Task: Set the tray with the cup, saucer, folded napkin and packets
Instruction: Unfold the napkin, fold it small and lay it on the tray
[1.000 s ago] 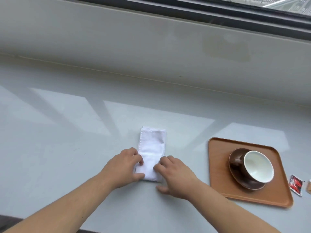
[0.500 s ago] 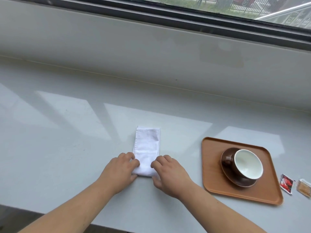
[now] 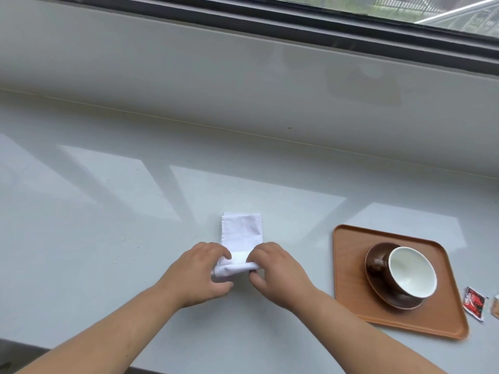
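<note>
A white napkin (image 3: pixel 242 230), folded into a narrow strip, lies on the pale counter in the middle. My left hand (image 3: pixel 194 273) and my right hand (image 3: pixel 275 271) pinch its near end, which is lifted and curled up off the counter. To the right stands a brown tray (image 3: pixel 348 265). On it a brown saucer (image 3: pixel 378 282) carries a brown cup (image 3: pixel 410 271) with a white inside, handle pointing left. A red packet (image 3: pixel 474 302) lies on the counter just right of the tray. A tan packet (image 3: pixel 496 306) shows at the frame's right edge.
The grey counter (image 3: pixel 108 238) runs to a low wall (image 3: pixel 243 76) under a dark window frame (image 3: pixel 297 28) at the back. The counter's near edge (image 3: pixel 81 352) passes under my forearms.
Both hands have gone from pressing the napkin's near end flat to pinching it and lifting it, so the end now curls up. The tray, cup and packets stay put.
</note>
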### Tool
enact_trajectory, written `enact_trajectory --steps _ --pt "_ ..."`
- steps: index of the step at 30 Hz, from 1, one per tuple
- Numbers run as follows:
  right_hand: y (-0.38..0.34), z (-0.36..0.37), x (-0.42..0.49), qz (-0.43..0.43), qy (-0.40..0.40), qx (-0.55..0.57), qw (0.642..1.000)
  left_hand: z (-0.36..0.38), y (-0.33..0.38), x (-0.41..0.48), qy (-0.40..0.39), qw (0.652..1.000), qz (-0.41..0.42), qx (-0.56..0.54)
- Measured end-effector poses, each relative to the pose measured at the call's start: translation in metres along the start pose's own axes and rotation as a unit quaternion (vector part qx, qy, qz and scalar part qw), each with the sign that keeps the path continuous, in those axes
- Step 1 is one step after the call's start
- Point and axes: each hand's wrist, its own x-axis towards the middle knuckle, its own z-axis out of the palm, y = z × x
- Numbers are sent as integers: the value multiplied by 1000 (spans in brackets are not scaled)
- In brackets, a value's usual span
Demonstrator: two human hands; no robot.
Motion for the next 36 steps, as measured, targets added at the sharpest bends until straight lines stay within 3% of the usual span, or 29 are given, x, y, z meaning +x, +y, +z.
enact_trajectory --steps 5,10,17,21,25,29,36 --pt "8 -11 28 185 7 197 963 -12 -6 33 24 975 -111 -191" --pt "20 -16 60 246 16 240 939 -20 -9 68 25 956 -141 -255" --pt "28 -14 96 302 24 167 938 -18 -18 103 26 968 -187 -166" --pt "33 -9 102 349 25 97 932 -20 -18 115 41 979 -192 -61" --pt "33 -5 102 375 12 31 926 -26 -13 125 40 982 -182 -24" --pt "29 0 101 375 9 45 926 -32 -4 140 13 991 -125 40" --pt "30 -6 88 369 -1 86 926 -42 3 154 -85 985 -147 0"
